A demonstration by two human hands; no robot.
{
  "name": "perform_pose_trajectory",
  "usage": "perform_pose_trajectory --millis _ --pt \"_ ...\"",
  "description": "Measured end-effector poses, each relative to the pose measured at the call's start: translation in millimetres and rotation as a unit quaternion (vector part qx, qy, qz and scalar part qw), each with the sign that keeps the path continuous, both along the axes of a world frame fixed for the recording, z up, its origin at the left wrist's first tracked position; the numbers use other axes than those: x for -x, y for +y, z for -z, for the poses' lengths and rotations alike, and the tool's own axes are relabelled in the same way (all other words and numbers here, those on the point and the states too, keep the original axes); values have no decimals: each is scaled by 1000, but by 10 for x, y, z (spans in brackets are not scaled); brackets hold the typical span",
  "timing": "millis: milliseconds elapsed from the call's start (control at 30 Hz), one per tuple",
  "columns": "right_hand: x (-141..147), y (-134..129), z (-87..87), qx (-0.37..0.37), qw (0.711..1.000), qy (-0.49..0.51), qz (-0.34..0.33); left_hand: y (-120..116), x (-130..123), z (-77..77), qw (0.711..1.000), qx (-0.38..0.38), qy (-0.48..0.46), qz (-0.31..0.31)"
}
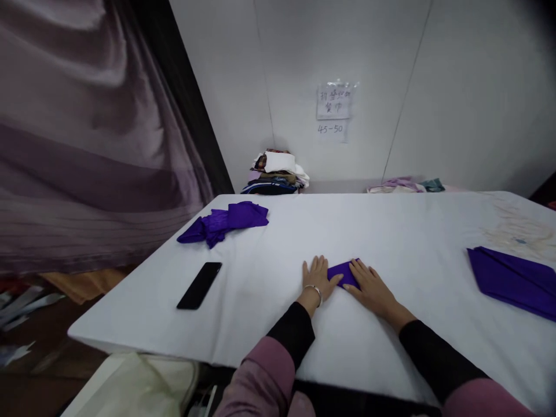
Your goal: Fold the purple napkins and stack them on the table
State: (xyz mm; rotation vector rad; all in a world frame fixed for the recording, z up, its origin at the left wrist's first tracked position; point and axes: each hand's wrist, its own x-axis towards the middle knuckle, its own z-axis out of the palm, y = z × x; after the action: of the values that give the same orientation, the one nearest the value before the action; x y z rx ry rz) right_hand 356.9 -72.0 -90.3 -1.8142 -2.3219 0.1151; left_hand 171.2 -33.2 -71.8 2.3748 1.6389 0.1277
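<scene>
A small folded purple cloth [343, 274] lies on the white-covered table [278, 255], between and partly under my hands. My left hand [318, 280] rests flat at its left edge, fingers spread, with a silver bangle at the wrist. On the cloth's right side, my right hand [369, 285] lies flat with its fingertips on the fabric. Both hands hide parts of the cloth.
A black phone [200, 285] and a crumpled purple cloth pile [226, 222] are on the left. Larger purple fabric [515, 281] lies at the right edge. Stacked clothes [275, 172] stand behind the table, below a paper sign [333, 103].
</scene>
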Motion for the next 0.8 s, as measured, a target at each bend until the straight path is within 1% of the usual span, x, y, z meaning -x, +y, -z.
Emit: perform_pose_trajectory --millis 67,100,133,167,233,267,300,400,467,533,600,633,733,800 --pt "5 -2 -26 4 1000 3 1 25 14 -34 999 -2 9 -52" --pt "8 -4 -42 8 1000 6 -1 30 -8 -55 998 -12 10 -67" --pt "11 -6 -60 12 1000 9 -3 28 -47 -79 998 -27 7 -65" --pt "13 -7 -78 15 1000 12 -5 20 -96 -105 998 -46 0 -43" --pt "14 -4 -114 19 1000 20 -5 -11 -191 -166 996 -82 -14 26" --pt "15 -2 -129 22 1000 22 -4 -28 -222 -201 994 -98 -19 47" --pt "15 1 -144 25 999 25 -2 -42 -237 -239 992 -113 -22 48" --pt "21 4 -179 38 999 29 -1 -50 -207 -352 985 -164 -42 -8" --pt "25 1 -197 42 999 32 -2 -30 -179 -401 980 -187 -64 -10" --pt "29 -3 -212 43 998 35 -2 -3 -181 -408 985 -163 -62 16" --pt "32 -6 -220 44 998 38 -1 22 -207 -376 992 -112 -37 36" --pt "33 -7 -220 44 998 40 -1 34 -221 -351 995 -91 -24 37" --pt "31 -6 -216 45 998 45 0 83 -243 -291 999 -37 -10 2" --pt "20 2 -216 52 997 48 -1 138 -244 -288 1000 7 -12 -27"
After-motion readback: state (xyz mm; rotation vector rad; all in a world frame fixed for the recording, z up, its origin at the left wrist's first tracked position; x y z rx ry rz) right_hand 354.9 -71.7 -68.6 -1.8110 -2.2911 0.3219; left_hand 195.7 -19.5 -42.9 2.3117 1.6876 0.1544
